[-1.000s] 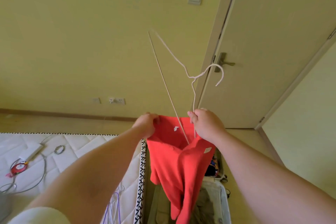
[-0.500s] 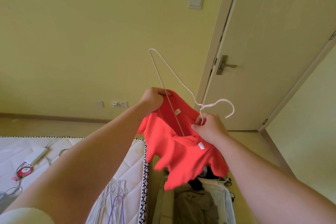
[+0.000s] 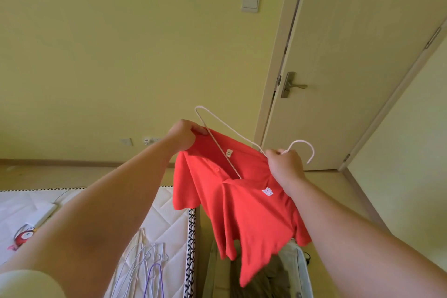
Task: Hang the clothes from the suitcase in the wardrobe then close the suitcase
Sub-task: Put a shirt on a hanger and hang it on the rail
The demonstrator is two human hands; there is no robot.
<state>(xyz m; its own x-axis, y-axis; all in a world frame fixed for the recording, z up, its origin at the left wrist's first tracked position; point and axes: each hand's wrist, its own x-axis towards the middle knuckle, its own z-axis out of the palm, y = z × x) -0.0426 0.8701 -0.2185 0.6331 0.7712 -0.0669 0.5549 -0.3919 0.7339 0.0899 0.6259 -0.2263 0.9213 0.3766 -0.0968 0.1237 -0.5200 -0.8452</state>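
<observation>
I hold a red polo shirt (image 3: 249, 205) up in front of me, above the open suitcase (image 3: 302, 271). A white wire hanger (image 3: 232, 128) goes down through the shirt's collar, one corner sticking out above my left hand. My left hand (image 3: 183, 136) pinches the shirt's shoulder at the collar. My right hand (image 3: 285, 164) grips the hanger just below its hook, together with the other side of the collar. The suitcase holds olive-coloured clothes (image 3: 268, 280). No wardrobe is in view.
A white quilted mattress (image 3: 167, 220) lies at the lower left with several spare hangers (image 3: 145, 266), a cable and a red toy (image 3: 24, 237). A closed door (image 3: 350, 68) with a lever handle stands ahead on the right. Yellow wall ahead.
The hanger has dropped lower and tilted flatter into the collar. Both hands rose with the shirt, which now spreads wider; the left hand moved up and left.
</observation>
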